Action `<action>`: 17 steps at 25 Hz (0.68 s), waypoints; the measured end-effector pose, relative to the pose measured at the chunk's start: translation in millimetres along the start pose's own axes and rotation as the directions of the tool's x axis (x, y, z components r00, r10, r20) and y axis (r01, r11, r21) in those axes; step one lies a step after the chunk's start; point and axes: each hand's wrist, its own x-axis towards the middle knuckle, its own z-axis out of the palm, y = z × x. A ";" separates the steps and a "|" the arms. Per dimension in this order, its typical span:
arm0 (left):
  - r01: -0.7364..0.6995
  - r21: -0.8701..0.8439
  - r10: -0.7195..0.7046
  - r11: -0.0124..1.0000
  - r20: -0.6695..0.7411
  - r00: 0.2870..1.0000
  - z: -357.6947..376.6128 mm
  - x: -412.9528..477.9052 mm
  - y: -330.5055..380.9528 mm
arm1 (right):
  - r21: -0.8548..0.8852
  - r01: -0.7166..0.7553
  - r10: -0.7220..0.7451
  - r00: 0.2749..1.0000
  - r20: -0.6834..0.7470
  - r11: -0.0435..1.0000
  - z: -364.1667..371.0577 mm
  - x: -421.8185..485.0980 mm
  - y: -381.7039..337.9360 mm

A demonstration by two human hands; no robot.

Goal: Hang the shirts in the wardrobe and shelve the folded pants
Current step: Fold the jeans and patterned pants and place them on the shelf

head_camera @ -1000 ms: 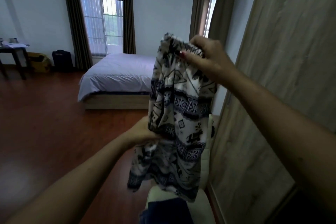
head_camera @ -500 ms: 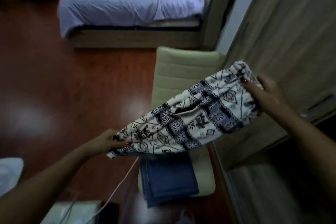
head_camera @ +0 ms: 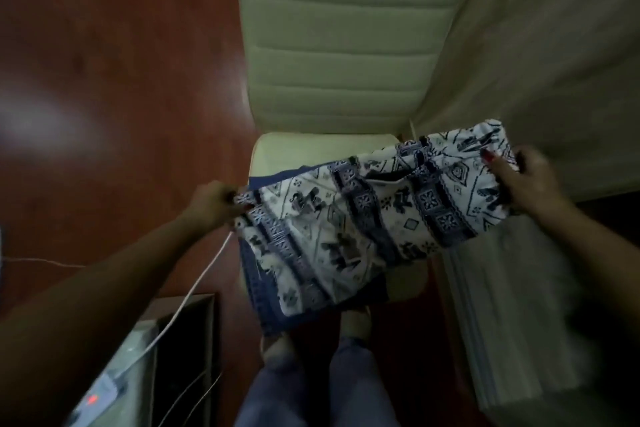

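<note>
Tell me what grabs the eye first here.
The patterned pants dominate, stretched mid-frame between the left hand and right hand, each gripping one end. Behind them stands a pale green chair with blue folded cloth on its seat, red-brown floor to the left.

Patterned pants (head_camera: pixel 374 218), white with dark blue bands, stretched flat between both hands. Left hand (head_camera: pixel 213 204) pinches one end, right hand (head_camera: pixel 526 184) grips the other. Beneath them: folded blue garment (head_camera: pixel 263 291) on pale green chair (head_camera: pixel 346 55). White cable (head_camera: pixel 194 288) crosses red-brown floor (head_camera: pixel 121 80). Wooden wardrobe door (head_camera: pixel 554 45) at right.
</note>
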 end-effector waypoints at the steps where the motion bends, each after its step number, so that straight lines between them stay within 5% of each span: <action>1: -0.007 -0.012 0.007 1.000 -0.039 0.999 16.3 6.9 3.5 | 0.007 -0.005 0.005 1.000 0.013 1.000 13.6 6.8 10.2; 4: -0.190 -0.121 0.156 0.974 -0.246 0.957 48.7 -12.2 43.3 | 0.062 0.022 -0.023 1.000 0.007 0.998 45.8 12.1 31.4; 5: -0.377 0.099 0.389 0.921 -0.191 0.901 65.4 -18.6 42.0 | 0.090 0.026 -0.027 1.000 0.007 0.996 53.0 10.2 34.4; 6: -0.572 0.367 0.609 0.734 0.019 0.793 74.9 -23.3 37.5 | 0.107 0.024 -0.025 1.000 0.007 0.994 56.8 9.1 37.0; 8: -0.751 0.518 0.722 0.409 0.321 0.614 82.8 -24.6 12.1 | 0.101 0.027 -0.027 1.000 0.003 0.994 59.0 7.5 39.9; 9: -0.798 0.475 0.743 0.372 0.363 0.563 82.8 -26.4 1.4 | 0.090 0.035 -0.035 0.999 -0.004 0.995 57.7 7.5 39.9; 11: -0.824 0.422 0.756 0.379 0.372 0.538 77.9 -30.4 -9.1 | 0.056 0.048 -0.047 0.999 -0.026 0.997 52.3 6.4 32.8; 13: -0.798 0.418 0.709 0.434 0.388 0.589 73.2 -35.9 -18.5 | 0.017 0.053 -0.053 0.998 -0.020 0.998 49.0 3.7 20.4; 17: -0.558 0.349 0.488 0.753 0.273 0.829 77.1 -43.9 -18.2 | 0.082 0.072 -0.084 0.984 0.156 0.994 68.0 -35.8 -32.5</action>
